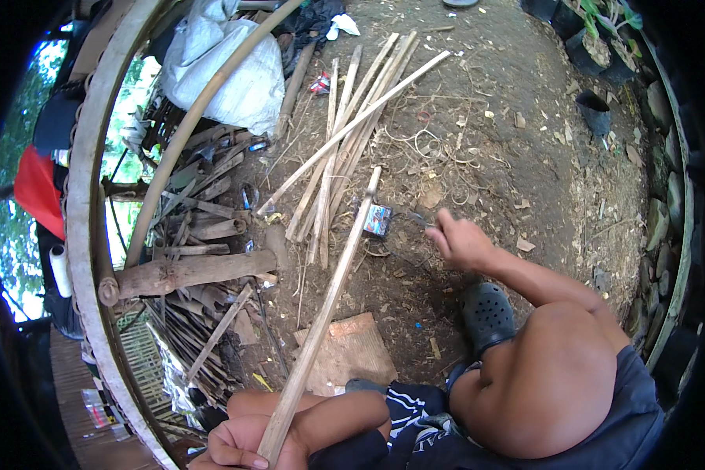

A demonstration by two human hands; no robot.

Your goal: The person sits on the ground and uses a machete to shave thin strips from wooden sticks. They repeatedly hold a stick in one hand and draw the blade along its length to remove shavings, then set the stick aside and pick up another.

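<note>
Left hand: fingers and thumb wrapped around the near end of a long, pale, straight-sided wooden strip. Strip slants up and away over the brown dirt floor, its far end beside a small dark box with a coloured picture on top; box contents hidden, contact between the two unclear.

Right hand: well apart from the strip, right of the box, fingers partly bent. Something thin and dark near the fingertips, too small to make out; cannot tell how far that grip is closed or whether it holds anything.

Near the feet: flat brown cardboard sheet; dark, rubbery clog with round holes.

Beyond the box: loose bundle of slender pale strips, one smooth strip laid diagonally across. Thin curled shavings just right of them.

Floor's far right corner: black, soft-walled plant pots holding soil and green leafy plants; a separate black pot nearer, contents unclear.

Floor's left edge: rough cylindrical log, heap of split bamboo pieces. Far left: bulging, creased white woven sack, contents hidden.
</note>
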